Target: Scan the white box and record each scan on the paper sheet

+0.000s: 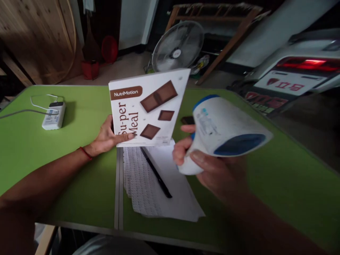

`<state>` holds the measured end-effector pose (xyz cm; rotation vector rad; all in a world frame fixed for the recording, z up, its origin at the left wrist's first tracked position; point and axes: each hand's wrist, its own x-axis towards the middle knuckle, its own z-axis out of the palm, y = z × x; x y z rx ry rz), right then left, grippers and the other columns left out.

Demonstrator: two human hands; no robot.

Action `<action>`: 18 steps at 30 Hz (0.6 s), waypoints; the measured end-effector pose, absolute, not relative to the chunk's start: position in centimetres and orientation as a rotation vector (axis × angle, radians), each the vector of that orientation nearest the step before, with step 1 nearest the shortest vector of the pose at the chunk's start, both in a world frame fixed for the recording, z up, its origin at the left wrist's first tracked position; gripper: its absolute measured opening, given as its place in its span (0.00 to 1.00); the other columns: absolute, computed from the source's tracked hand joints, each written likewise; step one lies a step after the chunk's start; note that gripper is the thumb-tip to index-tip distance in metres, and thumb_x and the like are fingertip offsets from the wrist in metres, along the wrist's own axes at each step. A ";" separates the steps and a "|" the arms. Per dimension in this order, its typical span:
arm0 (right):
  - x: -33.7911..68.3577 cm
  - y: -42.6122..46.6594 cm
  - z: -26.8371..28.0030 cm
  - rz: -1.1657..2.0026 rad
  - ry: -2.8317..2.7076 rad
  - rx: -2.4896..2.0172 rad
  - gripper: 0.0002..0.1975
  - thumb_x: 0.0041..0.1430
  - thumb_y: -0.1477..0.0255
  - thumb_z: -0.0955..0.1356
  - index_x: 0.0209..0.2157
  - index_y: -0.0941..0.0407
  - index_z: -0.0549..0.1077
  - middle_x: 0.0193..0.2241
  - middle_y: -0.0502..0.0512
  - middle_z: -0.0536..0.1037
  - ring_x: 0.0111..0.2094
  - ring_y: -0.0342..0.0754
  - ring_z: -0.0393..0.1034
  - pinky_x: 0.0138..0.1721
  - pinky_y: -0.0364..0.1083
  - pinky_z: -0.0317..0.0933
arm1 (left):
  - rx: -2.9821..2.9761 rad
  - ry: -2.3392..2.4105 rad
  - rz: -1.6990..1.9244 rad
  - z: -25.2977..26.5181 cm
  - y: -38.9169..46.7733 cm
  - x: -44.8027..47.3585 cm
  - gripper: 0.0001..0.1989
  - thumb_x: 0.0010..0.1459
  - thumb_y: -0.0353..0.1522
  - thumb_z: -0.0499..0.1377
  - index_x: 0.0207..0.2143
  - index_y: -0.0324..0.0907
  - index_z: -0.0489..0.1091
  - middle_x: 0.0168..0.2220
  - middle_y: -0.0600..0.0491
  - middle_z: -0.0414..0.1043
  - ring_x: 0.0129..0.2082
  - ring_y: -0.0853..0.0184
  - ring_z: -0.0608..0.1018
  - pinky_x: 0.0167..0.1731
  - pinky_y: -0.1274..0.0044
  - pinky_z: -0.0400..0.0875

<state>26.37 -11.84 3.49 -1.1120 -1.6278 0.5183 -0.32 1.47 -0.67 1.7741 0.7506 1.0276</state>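
Observation:
My left hand (pixel 107 136) grips a white box (pixel 156 106) by its lower left side, thumb across the front. The box is held upright and slightly tilted, with "NutriMotion" and "Su-per Meal" lettering and brown chocolate pieces printed on it. In my right hand (pixel 209 166) is a white and blue handheld device shaped like a barcode scanner (pixel 223 124), my fingers wrapped round its handle. Below the box lie printed sheets of paper (pixel 159 202), with a black pen (pixel 156 173) across them. A small dark object (pixel 187 120) shows partly behind my right fingers.
The green folding table (pixel 87 198) has a metal seam down its middle. At the left stands a white power bank or adapter (pixel 54 117) with cables. Beyond the table are a fan (pixel 177 46), a red bin (pixel 90 69) and a parked scooter or motorcycle (pixel 297 78).

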 end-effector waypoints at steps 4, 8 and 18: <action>22.8 -12.8 2.5 0.919 -1.379 -0.794 0.13 0.72 0.60 0.73 0.54 0.47 0.76 0.25 0.46 0.79 0.18 0.46 0.67 0.19 0.46 0.61 | 1.811 0.760 0.988 -1.1 0.6 -0.2 0.41 0.52 0.52 0.78 0.60 0.42 0.71 0.55 0.41 0.82 0.55 0.48 0.84 0.50 0.55 0.86; 21.6 -12.7 2.5 1.018 -1.309 -0.762 0.14 0.70 0.58 0.77 0.49 0.50 0.77 0.23 0.46 0.79 0.19 0.44 0.67 0.20 0.44 0.61 | 1.734 0.739 0.978 -1.3 0.5 -0.2 0.42 0.48 0.51 0.81 0.60 0.43 0.73 0.51 0.43 0.83 0.53 0.48 0.84 0.50 0.54 0.85; 21.5 -12.3 2.8 1.065 -1.272 -0.896 0.14 0.66 0.58 0.78 0.43 0.51 0.77 0.22 0.47 0.78 0.20 0.44 0.69 0.22 0.47 0.63 | 1.718 0.742 0.947 -1.0 0.5 0.0 0.45 0.45 0.48 0.83 0.61 0.45 0.72 0.52 0.44 0.82 0.56 0.44 0.82 0.52 0.50 0.84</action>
